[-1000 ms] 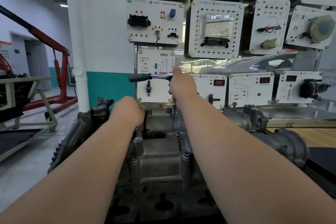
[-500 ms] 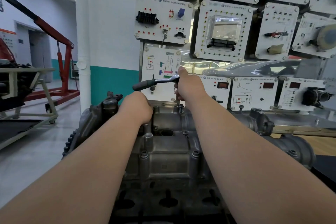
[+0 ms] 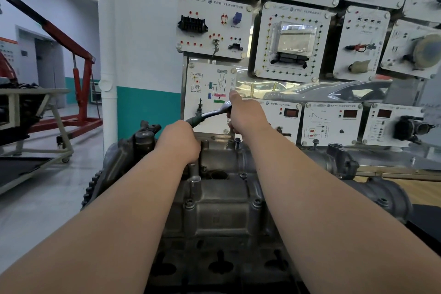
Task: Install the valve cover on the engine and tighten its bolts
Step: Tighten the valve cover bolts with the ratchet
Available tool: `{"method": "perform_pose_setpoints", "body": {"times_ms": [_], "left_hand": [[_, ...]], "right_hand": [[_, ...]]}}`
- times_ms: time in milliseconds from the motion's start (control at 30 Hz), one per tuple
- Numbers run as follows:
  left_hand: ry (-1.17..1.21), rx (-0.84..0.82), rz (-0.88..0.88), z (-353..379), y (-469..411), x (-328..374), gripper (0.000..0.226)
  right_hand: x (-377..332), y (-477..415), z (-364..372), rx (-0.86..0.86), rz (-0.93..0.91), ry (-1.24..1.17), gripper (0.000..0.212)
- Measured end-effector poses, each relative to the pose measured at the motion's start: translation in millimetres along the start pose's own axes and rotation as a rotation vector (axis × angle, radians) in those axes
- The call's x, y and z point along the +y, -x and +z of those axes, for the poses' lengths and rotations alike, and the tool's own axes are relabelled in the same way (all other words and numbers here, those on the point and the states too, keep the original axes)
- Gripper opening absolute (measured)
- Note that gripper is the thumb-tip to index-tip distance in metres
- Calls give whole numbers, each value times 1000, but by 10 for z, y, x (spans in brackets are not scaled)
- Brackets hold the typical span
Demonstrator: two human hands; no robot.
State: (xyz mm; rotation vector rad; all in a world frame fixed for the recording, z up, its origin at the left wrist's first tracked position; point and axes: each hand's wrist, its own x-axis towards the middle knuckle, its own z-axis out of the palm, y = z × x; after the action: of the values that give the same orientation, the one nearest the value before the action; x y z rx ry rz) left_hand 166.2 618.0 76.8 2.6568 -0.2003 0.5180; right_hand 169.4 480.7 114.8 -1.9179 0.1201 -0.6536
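Dull grey cast-metal valve cover beneath the ratchet

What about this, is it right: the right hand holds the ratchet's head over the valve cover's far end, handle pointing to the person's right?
No: the head view shows the ratchet with its handle pointing left, toward the left hand. The rest stands.

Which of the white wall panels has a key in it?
The panel carrying the black connector block and blue component, above the ratchet: a key hangs from its lock. No other panel shows one.
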Motion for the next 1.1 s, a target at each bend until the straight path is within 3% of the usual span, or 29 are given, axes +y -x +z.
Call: {"method": "perform_pose_setpoints", "body": {"times_ms": [167, 367, 600, 767, 833, 933, 1100], "left_hand": [[50, -3, 18, 24, -12, -2, 21], [69, 5, 41, 24, -12, -17, 22], [490, 47, 154, 23, 13, 101, 30], [405, -68, 214, 77, -38, 136, 43], [400, 15, 194, 80, -75, 109, 45], [347, 80, 197, 88, -110, 78, 48], [293, 88, 309, 108, -104, 101, 48]], "right_hand": [[-10, 24, -17, -31, -72, 59, 35], [51, 78, -19, -2, -157, 98, 51], [9, 108, 1, -27, -203, 74, 54], [-16, 161, 22, -94, -297, 91, 44], [-41, 175, -40, -113, -373, 171, 42], [-120, 153, -221, -215, -517, 507, 39], [-123, 86, -403, -363, -550, 788, 17]]}}
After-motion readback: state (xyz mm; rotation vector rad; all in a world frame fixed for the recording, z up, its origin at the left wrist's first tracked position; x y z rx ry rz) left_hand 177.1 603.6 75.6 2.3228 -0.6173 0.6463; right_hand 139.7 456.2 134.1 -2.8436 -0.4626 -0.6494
